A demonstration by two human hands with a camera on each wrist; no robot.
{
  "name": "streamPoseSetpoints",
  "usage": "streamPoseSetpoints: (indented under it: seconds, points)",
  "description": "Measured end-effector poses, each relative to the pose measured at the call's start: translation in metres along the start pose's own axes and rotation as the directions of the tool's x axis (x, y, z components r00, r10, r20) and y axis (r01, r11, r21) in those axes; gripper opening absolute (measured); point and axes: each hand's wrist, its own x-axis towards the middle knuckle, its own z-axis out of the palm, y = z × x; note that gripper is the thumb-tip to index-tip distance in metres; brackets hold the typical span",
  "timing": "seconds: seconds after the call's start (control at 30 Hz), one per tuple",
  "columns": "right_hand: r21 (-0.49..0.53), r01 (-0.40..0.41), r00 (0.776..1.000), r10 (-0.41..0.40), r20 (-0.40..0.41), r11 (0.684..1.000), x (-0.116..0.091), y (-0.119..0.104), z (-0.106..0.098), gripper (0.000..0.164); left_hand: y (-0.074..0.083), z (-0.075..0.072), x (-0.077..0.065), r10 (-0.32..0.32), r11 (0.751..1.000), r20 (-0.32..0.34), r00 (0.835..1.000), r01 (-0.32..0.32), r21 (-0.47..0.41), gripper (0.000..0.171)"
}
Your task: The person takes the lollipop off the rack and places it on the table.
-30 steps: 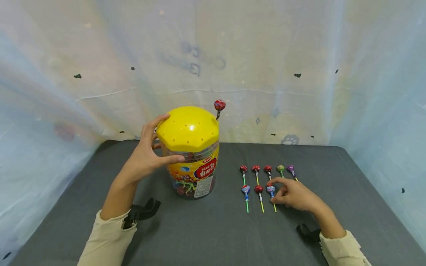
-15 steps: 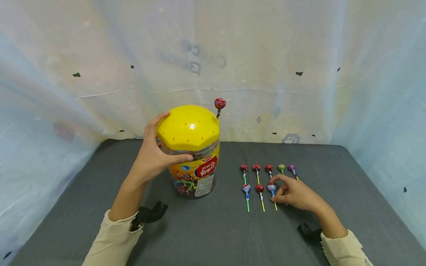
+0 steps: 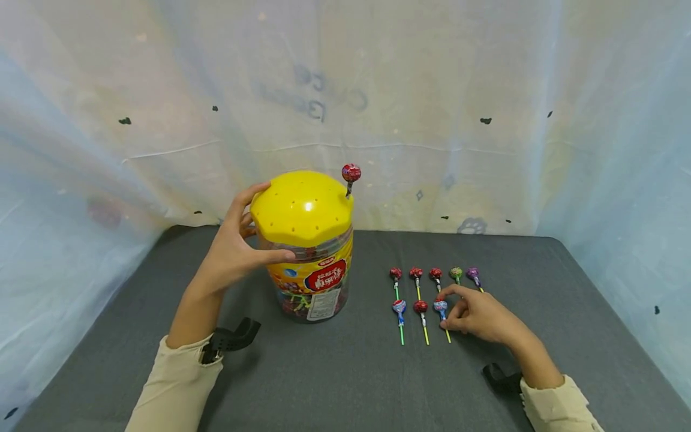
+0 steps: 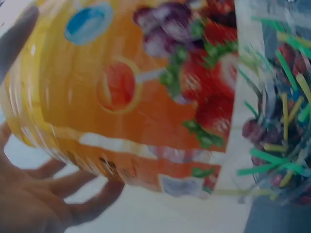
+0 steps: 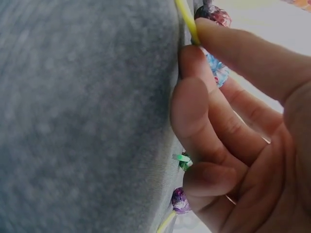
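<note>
A clear plastic candy jar with a fruit-printed label stands upright under its yellow domed lid. My left hand grips the jar's left side near the lid, thumb across the front and fingers behind. One red lollipop sticks up at the lid's right edge. My right hand pinches a blue-wrapped lollipop that lies in the front row on the table. In the right wrist view, thumb and index finger meet at its yellow stick. In the left wrist view, lollipops show inside the jar.
Beside it in the front row lie another blue lollipop and a red one. Behind is a row with several red ones, a green lollipop and a purple one. A pale curtain borders the grey table.
The jar has turned a little, its label and the lollipop on the lid shifting left. My left hand moved right, then back left with the jar. My right hand stays nearly still at the blue lollipop.
</note>
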Motion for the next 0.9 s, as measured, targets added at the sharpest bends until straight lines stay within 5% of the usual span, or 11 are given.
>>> streamPoseSetpoints:
  seconds: [0.17,0.37,0.7,0.9]
  points:
    - [-0.047,0.012,1.0,-0.012,0.011,0.999,0.009,0.003,-0.008,0.053,-0.006,-0.001,-0.001,0.051,0.997,0.01,0.999,-0.051,-0.06,0.102]
    - [-0.096,0.035,0.999,-0.032,0.029,0.995,0.019,0.007,-0.019,0.052,0.008,0.002,-0.007,-0.012,1.0,0.026,1.0,0.012,-0.012,0.101]
    - [-0.123,0.023,0.999,-0.018,0.043,0.992,0.015,0.004,-0.019,0.051,0.047,0.036,-0.013,-0.1,0.963,-0.196,0.976,0.144,0.227,0.097]
    - [-0.132,0.051,0.998,-0.045,0.048,0.99,0.015,0.001,-0.021,0.052,0.054,0.042,-0.016,-0.164,0.951,-0.186,0.969,0.205,0.23,0.099]
